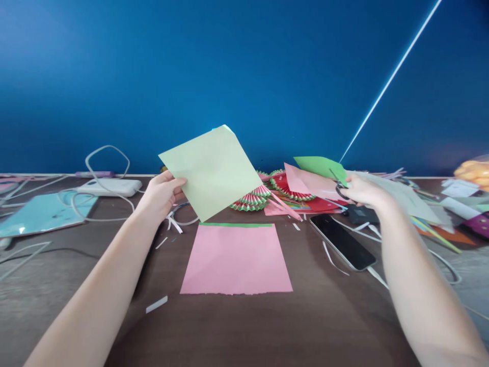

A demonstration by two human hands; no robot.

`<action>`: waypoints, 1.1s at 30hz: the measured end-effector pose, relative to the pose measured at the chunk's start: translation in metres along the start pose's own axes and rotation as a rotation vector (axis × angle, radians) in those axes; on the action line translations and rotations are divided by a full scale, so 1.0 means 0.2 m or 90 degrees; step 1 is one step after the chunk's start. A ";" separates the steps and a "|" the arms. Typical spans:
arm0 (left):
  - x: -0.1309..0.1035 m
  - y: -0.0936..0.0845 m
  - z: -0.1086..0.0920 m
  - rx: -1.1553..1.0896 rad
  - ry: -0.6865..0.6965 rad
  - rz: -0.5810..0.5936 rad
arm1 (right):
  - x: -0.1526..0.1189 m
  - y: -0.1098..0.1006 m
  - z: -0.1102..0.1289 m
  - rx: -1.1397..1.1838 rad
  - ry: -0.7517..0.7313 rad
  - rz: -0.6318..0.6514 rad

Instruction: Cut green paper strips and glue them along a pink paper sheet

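Note:
My left hand (162, 193) grips the left edge of a pale yellow-green sheet of paper (212, 173), thumb in front, holding it tilted above the table. Flat below it lies a pink sheet (237, 260) with a ragged near edge and a green strip (237, 225) along its far edge. Off to the right, my right hand (362, 191) is closed on dark scissors (339, 187), which point left beside a green sheet (319, 165) and a pale pink sheet (311, 182). Its fingers are partly hidden.
Folded red-and-green paper fans (250, 200) sit behind the pale sheet. A phone (344, 242) with a white cable lies at right. White paper scraps (156, 304) are scattered about. At left are a power strip (109, 187) and a light-blue folder (49, 213). A blue wall (244, 76) rises behind.

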State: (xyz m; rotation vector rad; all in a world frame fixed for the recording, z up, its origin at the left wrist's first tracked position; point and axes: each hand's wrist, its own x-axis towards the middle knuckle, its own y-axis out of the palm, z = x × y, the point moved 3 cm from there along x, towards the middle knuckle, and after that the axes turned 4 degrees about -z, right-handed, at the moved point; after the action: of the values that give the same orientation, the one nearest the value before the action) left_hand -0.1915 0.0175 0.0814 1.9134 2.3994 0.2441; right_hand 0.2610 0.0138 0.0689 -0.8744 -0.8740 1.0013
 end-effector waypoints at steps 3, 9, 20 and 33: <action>0.00 0.00 0.00 0.004 0.001 0.012 | -0.08 0.00 0.06 0.120 0.068 0.182; 0.00 0.01 0.01 0.010 -0.001 0.011 | -0.14 0.00 0.20 0.307 -0.053 0.251; 0.00 0.01 0.01 -0.003 -0.009 0.018 | -0.09 0.02 0.24 -0.063 -0.087 -0.281; 0.00 0.01 0.02 0.012 -0.002 0.020 | -0.04 0.09 0.22 0.123 -0.078 -0.273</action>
State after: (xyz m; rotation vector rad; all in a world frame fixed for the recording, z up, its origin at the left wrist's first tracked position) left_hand -0.1883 0.0187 0.0783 1.9594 2.3789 0.2211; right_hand 0.2126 0.0215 0.0677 -0.4391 -0.9985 0.7520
